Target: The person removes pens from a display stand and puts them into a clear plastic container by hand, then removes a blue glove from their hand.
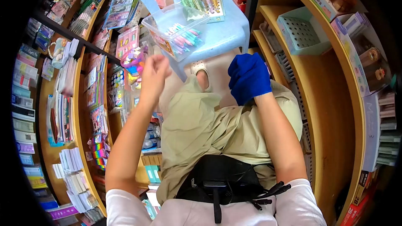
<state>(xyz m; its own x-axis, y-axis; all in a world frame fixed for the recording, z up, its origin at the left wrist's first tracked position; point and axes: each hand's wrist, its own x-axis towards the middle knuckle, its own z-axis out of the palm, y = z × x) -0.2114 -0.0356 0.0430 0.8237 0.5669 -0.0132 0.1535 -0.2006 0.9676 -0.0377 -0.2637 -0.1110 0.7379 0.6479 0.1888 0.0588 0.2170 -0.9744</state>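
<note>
A dark blue cloth is bunched around my right hand, which grips it. The cloth hides most of the fingers. My left hand is raised on the other side, slightly blurred, with its fingers curled in and nothing visible in them. Beyond my hands stands a light blue plastic chair. On its seat are a clear plastic bin with pastel pens inside and an open box of green, pink and yellow pens.
To my right, a curved wooden shelf holds a pale green perforated basket. Shelves on the left carry notebooks, packets and a pink-rimmed tub of colourful small items. My bent legs and a black waist bag are close below.
</note>
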